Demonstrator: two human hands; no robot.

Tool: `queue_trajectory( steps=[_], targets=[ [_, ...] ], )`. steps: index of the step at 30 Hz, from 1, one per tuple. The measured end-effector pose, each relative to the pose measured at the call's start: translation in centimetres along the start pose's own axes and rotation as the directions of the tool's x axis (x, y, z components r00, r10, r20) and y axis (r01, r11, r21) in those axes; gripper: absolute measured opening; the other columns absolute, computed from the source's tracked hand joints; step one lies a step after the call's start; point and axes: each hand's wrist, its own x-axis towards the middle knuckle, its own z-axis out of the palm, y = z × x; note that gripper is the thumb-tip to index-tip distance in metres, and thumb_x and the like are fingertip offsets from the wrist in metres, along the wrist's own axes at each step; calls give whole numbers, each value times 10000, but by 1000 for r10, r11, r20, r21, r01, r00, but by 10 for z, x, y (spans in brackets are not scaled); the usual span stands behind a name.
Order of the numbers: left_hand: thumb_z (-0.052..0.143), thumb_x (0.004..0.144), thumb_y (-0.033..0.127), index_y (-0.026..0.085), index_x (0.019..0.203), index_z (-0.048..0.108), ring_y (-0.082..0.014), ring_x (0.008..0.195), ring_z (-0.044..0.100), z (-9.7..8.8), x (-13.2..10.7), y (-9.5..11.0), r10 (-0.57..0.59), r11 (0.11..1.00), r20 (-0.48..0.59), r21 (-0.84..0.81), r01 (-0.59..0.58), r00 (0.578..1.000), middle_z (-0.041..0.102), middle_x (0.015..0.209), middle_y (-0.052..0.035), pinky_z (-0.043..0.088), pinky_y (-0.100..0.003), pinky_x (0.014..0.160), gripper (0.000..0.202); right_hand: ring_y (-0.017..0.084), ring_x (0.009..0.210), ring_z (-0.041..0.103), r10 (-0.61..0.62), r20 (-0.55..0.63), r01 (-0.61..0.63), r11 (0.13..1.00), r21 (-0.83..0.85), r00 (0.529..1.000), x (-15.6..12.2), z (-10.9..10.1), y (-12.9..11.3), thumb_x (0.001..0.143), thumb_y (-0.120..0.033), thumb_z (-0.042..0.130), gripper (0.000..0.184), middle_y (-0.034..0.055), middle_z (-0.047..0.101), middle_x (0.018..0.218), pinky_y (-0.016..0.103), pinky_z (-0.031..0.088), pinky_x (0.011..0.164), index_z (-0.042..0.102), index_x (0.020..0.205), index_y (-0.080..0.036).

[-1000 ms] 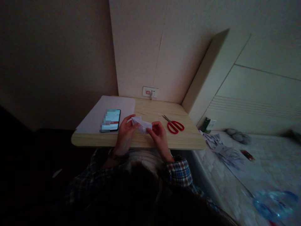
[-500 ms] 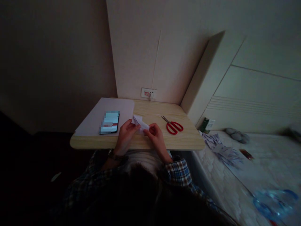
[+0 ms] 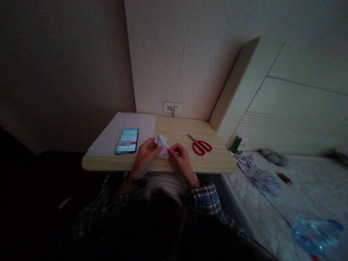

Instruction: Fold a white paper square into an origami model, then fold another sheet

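Note:
A small folded piece of white paper (image 3: 162, 144) is held just above the front of the wooden table (image 3: 176, 128). My left hand (image 3: 145, 154) pinches its left side and my right hand (image 3: 181, 156) pinches its right side, fingers closed on the folds. Both wrists rest near the table's front edge. Plaid sleeves cover my forearms.
A phone (image 3: 127, 141) with a lit screen lies on a white sheet (image 3: 145, 123) at the table's left. Red-handled scissors (image 3: 200, 145) lie to the right. A wall socket (image 3: 172, 107) is behind. A bed on the right holds paper scraps (image 3: 257, 174) and a blue plastic bag (image 3: 315, 233).
The folded paper has been drawn together between my hands and now stands up in a peaked shape; my right hand has moved slightly left toward my left hand.

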Motion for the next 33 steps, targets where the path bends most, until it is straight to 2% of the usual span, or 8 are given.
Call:
queue_trajectory(
  steps=[5,11,15,21,27,33],
  targets=[
    [825,542,247,151,856,620,-142,719,629,1,0,1,-13,999,18,-52,14,1000,688,749,6,466,-225,670,387,118,572,489,-11,-12,11,1000,12,1000,0,-1,1,735,-381,629,230,-42,518,587,242,393,564,526,628,-205],
    [799,577,203,150,843,638,-168,848,637,1,-1,1,-3,999,84,-51,7,996,704,837,-11,471,-248,769,316,120,581,493,-28,-34,28,1000,10,999,-2,-2,-2,754,-382,629,232,-40,525,608,244,397,571,527,642,-207],
    [789,586,204,145,832,638,-155,789,629,0,-2,1,-3,999,66,-33,5,998,690,789,1,463,-233,717,295,120,588,492,-25,-14,26,1000,4,1000,-4,-1,-5,750,-379,631,231,-38,523,614,240,391,561,529,640,-203],
    [816,552,219,152,932,630,-143,737,630,1,-2,1,-42,998,95,-51,47,995,691,776,10,474,-233,692,428,117,572,464,-46,49,48,998,-39,998,-5,0,-8,802,-414,562,261,-40,499,601,239,376,543,526,655,-203],
    [830,513,245,153,944,591,-135,679,626,3,-3,5,-53,998,79,17,52,995,667,694,36,477,-240,676,501,113,556,420,-74,7,75,995,-60,997,-6,-1,-9,801,-398,568,273,-48,452,579,243,335,527,479,623,-210],
    [816,528,263,172,927,585,-157,733,652,2,-1,2,-60,998,60,12,59,996,690,742,19,498,-274,727,470,117,564,412,-114,-81,105,989,-100,990,-8,-1,-7,813,-384,563,280,-54,429,584,249,337,546,438,623,-221]
  ],
)
